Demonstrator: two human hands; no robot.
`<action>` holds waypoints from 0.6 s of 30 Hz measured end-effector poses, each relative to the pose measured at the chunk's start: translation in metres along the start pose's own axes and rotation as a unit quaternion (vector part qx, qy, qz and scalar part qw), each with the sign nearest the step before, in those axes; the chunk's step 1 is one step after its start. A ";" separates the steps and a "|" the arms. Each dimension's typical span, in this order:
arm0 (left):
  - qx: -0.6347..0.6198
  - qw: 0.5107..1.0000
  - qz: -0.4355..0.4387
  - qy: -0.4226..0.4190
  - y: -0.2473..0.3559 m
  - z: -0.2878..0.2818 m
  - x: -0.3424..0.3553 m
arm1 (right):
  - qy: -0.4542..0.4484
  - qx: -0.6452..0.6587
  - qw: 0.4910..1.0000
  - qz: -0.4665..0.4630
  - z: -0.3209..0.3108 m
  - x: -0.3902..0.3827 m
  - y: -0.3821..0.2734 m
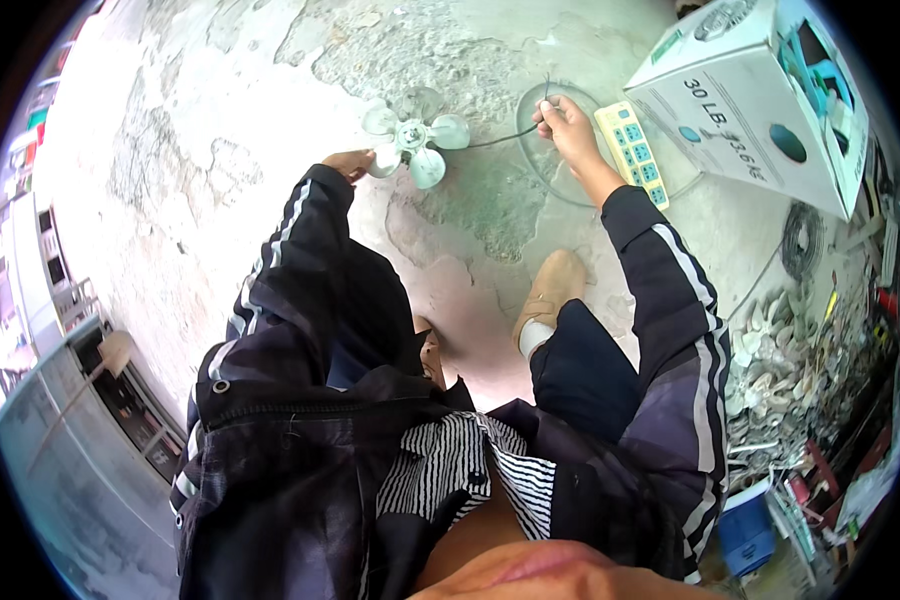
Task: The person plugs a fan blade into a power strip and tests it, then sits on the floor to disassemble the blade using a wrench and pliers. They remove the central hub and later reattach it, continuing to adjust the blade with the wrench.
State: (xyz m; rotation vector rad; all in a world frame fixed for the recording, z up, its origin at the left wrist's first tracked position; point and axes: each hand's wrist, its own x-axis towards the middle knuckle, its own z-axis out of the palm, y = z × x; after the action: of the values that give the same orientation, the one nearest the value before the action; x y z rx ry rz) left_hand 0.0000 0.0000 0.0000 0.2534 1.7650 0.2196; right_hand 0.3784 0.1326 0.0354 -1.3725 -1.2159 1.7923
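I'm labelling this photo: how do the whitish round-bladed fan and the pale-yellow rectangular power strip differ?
The whitish fan has rounded blades around a hub; the pale-yellow power strip is a long bar with teal sockets. The left hand is at the fan; none grips the strip. Both show against the worn floor.

Fan [411, 134]: before the person, between the hands
Left hand [350, 163]: at fan's left edge
Cable [500, 140]: from fan, rightward to right hand [567, 126], its end between the fingers
Power strip [630, 150]: on floor [220, 110], between right hand and box
Box [715, 150]: farther right, items [826, 85] inside
Coil [801, 240]: on the near side of box
Scrap pile [770, 365]: right of the person, nearer than coil
Tub [746, 535]: behind scrap pile
Cabinet [80, 470]: left of the person
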 end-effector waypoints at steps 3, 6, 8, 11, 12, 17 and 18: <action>0.088 0.992 0.092 0.020 0.017 -0.001 0.017 | 0.023 -0.019 0.999 -0.018 -0.018 -0.012 0.000; 0.019 0.992 0.113 0.061 0.029 0.014 0.026 | 0.037 0.004 0.999 -0.008 -0.031 -0.030 0.008; 0.075 0.976 0.172 0.107 0.028 0.023 0.039 | 0.043 -0.012 0.999 -0.012 -0.038 -0.048 0.014; 0.138 0.849 0.291 0.419 0.065 0.055 0.036 | 0.054 0.002 0.998 -0.009 -0.038 -0.068 0.014; 0.121 0.796 0.386 0.451 0.087 0.083 0.013 | 0.060 0.018 0.998 -0.010 -0.040 -0.072 0.017; 0.128 0.887 0.442 0.018 0.111 0.224 -0.083 | 0.084 -0.011 0.996 -0.033 -0.034 -0.081 0.031; 0.086 0.896 0.429 -0.068 0.102 0.235 -0.066 | 0.066 -0.081 0.993 -0.048 -0.024 -0.082 0.027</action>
State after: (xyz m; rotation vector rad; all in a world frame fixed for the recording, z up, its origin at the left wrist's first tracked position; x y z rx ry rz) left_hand 0.2483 0.0806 0.0423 1.1529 1.4319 0.6584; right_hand 0.4285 0.0593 0.0448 -1.4715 -1.3565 1.5409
